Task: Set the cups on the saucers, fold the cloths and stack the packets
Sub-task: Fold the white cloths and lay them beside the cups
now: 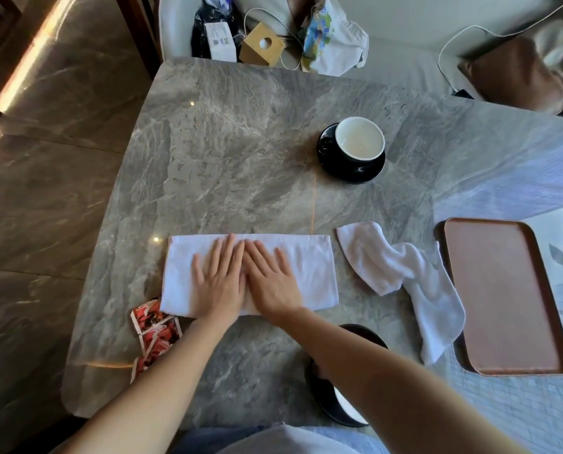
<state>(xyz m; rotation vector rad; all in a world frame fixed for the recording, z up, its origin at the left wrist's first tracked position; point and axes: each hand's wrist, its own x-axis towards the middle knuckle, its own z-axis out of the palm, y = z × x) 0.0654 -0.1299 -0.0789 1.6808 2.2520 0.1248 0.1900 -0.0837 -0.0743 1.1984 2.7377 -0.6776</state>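
On the grey marble table (240, 132), near edge: we see a white cloth (309, 267) lying as a long flat rectangle, w/ both hands pressed on its middle. Left hand (219, 283) and right hand (272, 280) lie palm-down, fingers spread, index fingers touching; neither grasps anything, they just flatten the fabric.

Progress, as we judge it: one cup (359, 138) sits on its dark saucer (348, 168) toward the far side, so that pair is done. A 2nd dark saucer (326, 398) shows under the right forearm, w/ something white on it, prob. a cup; mostly hidden, so we can't confirm. The cloth in hand looks folded once or more; further folds likely remain. A 2nd cloth (404, 276) lies crumpled to the right, not folded, its tail touching a brown tray (502, 296). Red packets (155, 329) lie loose at the left, just beside the cloth's corner, not stacked.

Surroundings: chair beyond the table holds bags and a wooden box (263, 44). Nothing blocks the fold; the packets sit close to the cloth's left end.
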